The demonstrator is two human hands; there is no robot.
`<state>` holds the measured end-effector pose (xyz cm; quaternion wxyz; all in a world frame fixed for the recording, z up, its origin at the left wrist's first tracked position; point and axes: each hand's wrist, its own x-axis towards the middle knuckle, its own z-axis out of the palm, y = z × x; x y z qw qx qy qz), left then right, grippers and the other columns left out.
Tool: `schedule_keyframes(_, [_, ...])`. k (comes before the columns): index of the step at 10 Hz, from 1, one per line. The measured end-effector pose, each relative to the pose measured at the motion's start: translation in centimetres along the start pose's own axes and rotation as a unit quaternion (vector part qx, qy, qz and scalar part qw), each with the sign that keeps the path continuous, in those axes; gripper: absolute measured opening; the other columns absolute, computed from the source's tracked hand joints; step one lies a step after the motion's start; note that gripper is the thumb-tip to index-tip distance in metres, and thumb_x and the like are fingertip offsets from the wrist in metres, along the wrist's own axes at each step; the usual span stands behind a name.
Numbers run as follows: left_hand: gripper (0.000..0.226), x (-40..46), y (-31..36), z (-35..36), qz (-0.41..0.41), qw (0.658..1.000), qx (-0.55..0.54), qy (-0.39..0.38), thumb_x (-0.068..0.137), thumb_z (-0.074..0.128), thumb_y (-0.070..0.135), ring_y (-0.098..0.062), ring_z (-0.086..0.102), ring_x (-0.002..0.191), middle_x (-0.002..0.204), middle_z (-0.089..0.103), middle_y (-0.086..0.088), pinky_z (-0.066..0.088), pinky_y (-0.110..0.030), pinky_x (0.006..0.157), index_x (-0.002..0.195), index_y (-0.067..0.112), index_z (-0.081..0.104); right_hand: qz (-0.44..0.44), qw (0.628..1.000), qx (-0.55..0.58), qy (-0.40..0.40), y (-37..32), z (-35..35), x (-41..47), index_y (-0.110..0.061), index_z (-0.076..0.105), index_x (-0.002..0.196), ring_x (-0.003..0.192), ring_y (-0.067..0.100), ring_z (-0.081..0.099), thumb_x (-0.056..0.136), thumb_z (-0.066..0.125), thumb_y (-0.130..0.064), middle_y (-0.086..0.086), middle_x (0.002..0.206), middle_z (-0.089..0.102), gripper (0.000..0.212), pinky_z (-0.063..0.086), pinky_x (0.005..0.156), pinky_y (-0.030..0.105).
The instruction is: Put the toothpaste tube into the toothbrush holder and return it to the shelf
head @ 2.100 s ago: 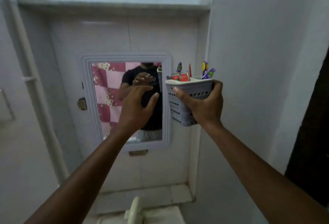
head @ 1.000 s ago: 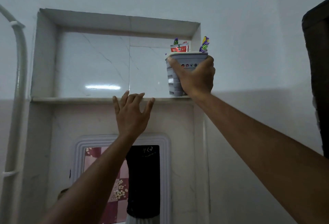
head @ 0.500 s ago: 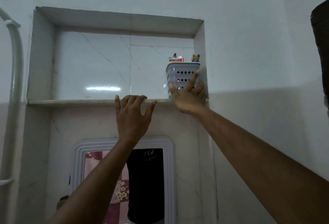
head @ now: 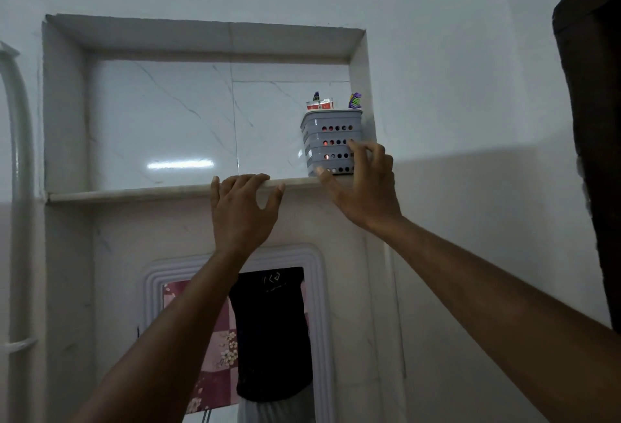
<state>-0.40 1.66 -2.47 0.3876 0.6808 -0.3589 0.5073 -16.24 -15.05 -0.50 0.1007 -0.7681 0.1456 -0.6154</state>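
The toothbrush holder [head: 331, 143] stood on the shelf [head: 134, 193], at its right end, close to the side wall of the nook. It looked set back a little from the front edge.

The right hand [head: 364, 187] was open. Its fingers [head: 354, 148] were spread, and one fingertip touched the front of the holder, low on its right side. It was not gripping anything. The left hand [head: 242, 210] was open too. It lay flat on the wall with its fingertips hooked over the front edge of the shelf.

The job looked almost done. The best way to finish would be to take the right hand off slowly, so the holder does not tip. A soft push back would keep it safe from the edge.

The holder was a grey plastic cup with flat sides and rows of small round holes. It stood straight up. The toothpaste tube [head: 319, 104], red and white, poked out of the top. Some red showed through the holes. A purple toothbrush [head: 354, 100] stuck out at the right side.
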Motion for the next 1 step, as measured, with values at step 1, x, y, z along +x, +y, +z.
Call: schedule_keyframes(1, [0.057, 1.68, -0.84, -0.12, 0.012, 1.000, -0.005, -0.024, 0.101, 0.059, 0.062, -0.029, 0.055, 0.139, 0.137, 0.073, -0.002, 0.029, -0.052, 0.129, 0.134, 0.019, 0.073, -0.007, 0.999, 0.038, 0.011, -0.42, -0.23, 0.85, -0.018, 0.057, 0.157, 0.146, 0.031, 0.048, 0.102, 0.072, -0.064, 0.006, 0.156, 0.054, 0.073, 0.050, 0.118, 0.051])
